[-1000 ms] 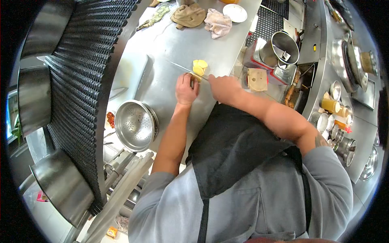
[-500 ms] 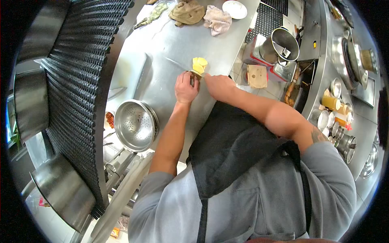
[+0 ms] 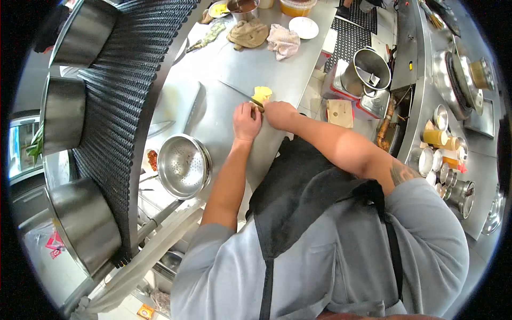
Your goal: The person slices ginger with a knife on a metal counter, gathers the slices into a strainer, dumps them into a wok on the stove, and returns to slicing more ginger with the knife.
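Note:
My right hand (image 3: 279,115) is closed on the handle end of a knife (image 3: 238,90), whose long thin blade points to the upper left over the steel counter (image 3: 213,114). My left hand (image 3: 247,121) has its fingers curled against a small yellow piece (image 3: 257,108) beside the blade, and most of that piece is hidden by the fingers and knife. Yellow slices (image 3: 262,94) lie in a small pile just beyond the blade.
A steel colander (image 3: 183,166) stands left of my left forearm. Cloths (image 3: 248,33) and a white plate (image 3: 304,28) lie at the counter's far end. A black rack (image 3: 120,106) with pots runs along the left. A tall pot (image 3: 368,69) stands right of the counter.
The view has shifted, showing more of the counter's far end. My right hand has come nearer my left hand with the knife. The slices beyond the blade look bunched closer together.

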Available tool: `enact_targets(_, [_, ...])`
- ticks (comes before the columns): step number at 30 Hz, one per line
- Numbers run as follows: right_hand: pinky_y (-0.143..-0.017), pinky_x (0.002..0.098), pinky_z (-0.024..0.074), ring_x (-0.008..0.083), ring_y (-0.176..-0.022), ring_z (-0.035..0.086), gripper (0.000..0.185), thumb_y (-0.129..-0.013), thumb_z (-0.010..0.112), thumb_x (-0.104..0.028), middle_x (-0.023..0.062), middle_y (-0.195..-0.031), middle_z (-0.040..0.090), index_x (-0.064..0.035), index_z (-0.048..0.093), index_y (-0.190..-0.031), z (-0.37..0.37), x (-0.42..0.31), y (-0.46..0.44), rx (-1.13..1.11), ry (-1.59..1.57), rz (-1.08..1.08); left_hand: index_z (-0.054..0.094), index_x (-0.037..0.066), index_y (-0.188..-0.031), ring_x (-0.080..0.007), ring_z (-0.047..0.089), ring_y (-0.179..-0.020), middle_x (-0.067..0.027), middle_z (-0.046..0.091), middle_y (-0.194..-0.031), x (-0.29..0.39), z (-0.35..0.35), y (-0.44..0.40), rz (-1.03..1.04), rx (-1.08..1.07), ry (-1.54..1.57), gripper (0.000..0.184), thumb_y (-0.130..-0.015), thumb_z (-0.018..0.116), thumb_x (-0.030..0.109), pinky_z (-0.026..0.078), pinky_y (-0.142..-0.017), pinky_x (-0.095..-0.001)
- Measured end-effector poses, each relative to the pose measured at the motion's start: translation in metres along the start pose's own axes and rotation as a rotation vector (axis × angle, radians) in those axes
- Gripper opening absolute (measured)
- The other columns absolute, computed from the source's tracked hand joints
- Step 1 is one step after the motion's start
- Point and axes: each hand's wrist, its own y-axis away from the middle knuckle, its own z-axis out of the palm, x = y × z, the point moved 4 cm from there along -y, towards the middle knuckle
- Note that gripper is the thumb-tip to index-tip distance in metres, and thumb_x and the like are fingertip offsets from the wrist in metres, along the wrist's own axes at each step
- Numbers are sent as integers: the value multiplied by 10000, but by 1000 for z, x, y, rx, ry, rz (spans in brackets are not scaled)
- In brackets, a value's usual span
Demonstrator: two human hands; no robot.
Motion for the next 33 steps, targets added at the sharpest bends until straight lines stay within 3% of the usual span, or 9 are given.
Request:
enact_targets(4, [-843,483,555,396,-963,698,295,-917,520,-172,263,-1000,707,13,588,-1136,7,24,-25,30,-169,-53,587,44,-909,-352,595,-819,-141,612,-897,7,-4,0,-9,-11,16,112,-835,660,88,503,-722,-449])
enact_targets(10, [-837,506,543,436,-931,684,285,-935,494,-177,297,-954,690,44,571,-1097,-15,25,-7,162,-94,-18,577,45,-865,-335,589,-814,-114,598,-846,7,-2,3,-61,22,36,118,-816,671,97,502,-729,-456])
enact_targets(13, [-811,528,539,458,-883,680,253,-949,488,-187,291,-918,686,40,558,-1036,-35,21,13,241,-97,17,605,32,-939,-370,610,-891,-150,626,-936,6,-4,4,-77,-19,58,161,-816,668,114,518,-789,-455])
enact_targets(16, [-787,546,531,474,-831,669,237,-958,495,-200,283,-897,681,28,545,-1004,-40,36,28,330,-195,4,620,20,-1121,-401,589,-1076,-193,616,-1152,-1,-4,0,-100,51,64,329,-814,659,131,510,-903,-464])
enact_targets(19, [-798,560,510,489,-849,649,257,-968,503,-224,302,-900,667,24,546,-1018,-42,58,52,359,-267,93,583,79,-1309,-407,512,-1246,-210,526,-1364,8,-7,-35,-77,-94,-57,507,-810,645,148,473,-1012,-472])
enact_targets(22, [-824,569,491,499,-886,635,275,-972,516,-242,317,-906,659,27,543,-1022,-30,87,59,416,-298,120,521,147,-1423,-406,508,-1245,-206,519,-1352,22,6,-80,-25,-618,-175,656,-784,666,171,440,-1068,-451])
enact_targets(25, [-842,571,479,505,-921,626,284,-970,523,-242,331,-909,652,40,546,-1001,-26,103,66,426,-333,173,543,193,-1401,-381,541,-1217,-183,525,-1350,34,28,-101,95,-1055,-375,652,-766,688,193,453,-1050,-449])
enact_targets(31, [-830,582,477,522,-900,619,300,-969,534,-257,336,-899,648,43,548,-986,-23,116,92,477,-392,242,655,147,-1233,-336,633,-1068,-150,645,-1188,-3,54,-121,13,-1156,-299,455,-789,691,243,515,-929,-429])
enact_targets(33, [-825,587,477,526,-892,619,303,-970,533,-264,336,-894,648,38,541,-1002,-18,119,98,459,-387,257,670,132,-1202,-337,647,-1033,-162,670,-1162,-9,47,-131,-238,-1139,-107,418,-799,683,242,524,-899,-427])
